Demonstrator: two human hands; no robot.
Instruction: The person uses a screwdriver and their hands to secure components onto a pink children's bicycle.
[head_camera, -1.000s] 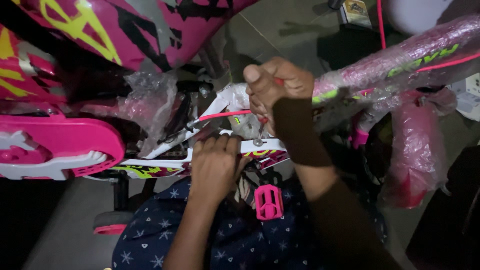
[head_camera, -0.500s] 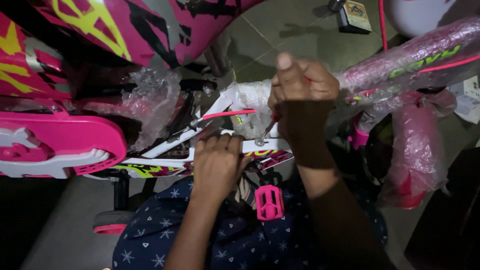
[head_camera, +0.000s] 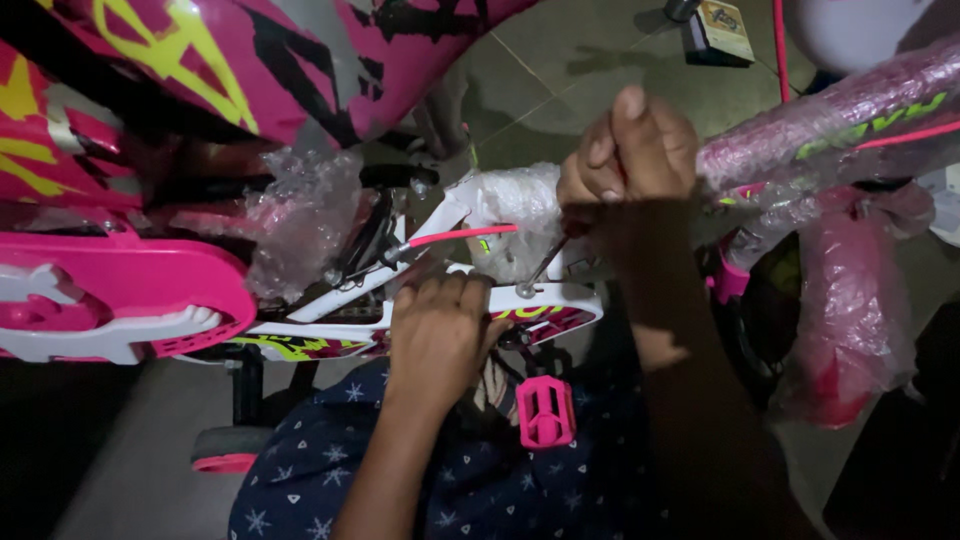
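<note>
**A:** Where are the hands, and what are they on?

**B:** The right hand (head_camera: 635, 150) is closed in a fist around the handle of a thin metal screwdriver (head_camera: 545, 265). The left hand (head_camera: 440, 335) is curled shut over the edge of the white bicycle frame plate with pink and yellow graphics (head_camera: 545, 305), pressing it down. The two hands are apart, the right one above and farther from the body.

**A:** How does the tool lie between them?

**B:** Its shaft slants down and toward the left hand, from the fist to a small round silver screw head (head_camera: 523, 290) on the plate. That tip sits just beside the left fingers, so the left hand is nearer the screw, while the right holds the upper end of the long axis.

**A:** What surrounds it?

**B:** A bubble-wrapped white tube (head_camera: 510, 200) lies behind the shaft, with a thin pink cable (head_camera: 460, 236) running across it. A pink plastic chain guard (head_camera: 130, 300) is off to the left, and a pink square pedal (head_camera: 545, 412) hangs below the plate over the dark star-patterned garment (head_camera: 470, 480).

**A:** Anything different from half a second ago?

**B:** The right fist has shifted slightly right and turned, thumb now pointing up. The left hand has kept its clamp in the same spot.
</note>
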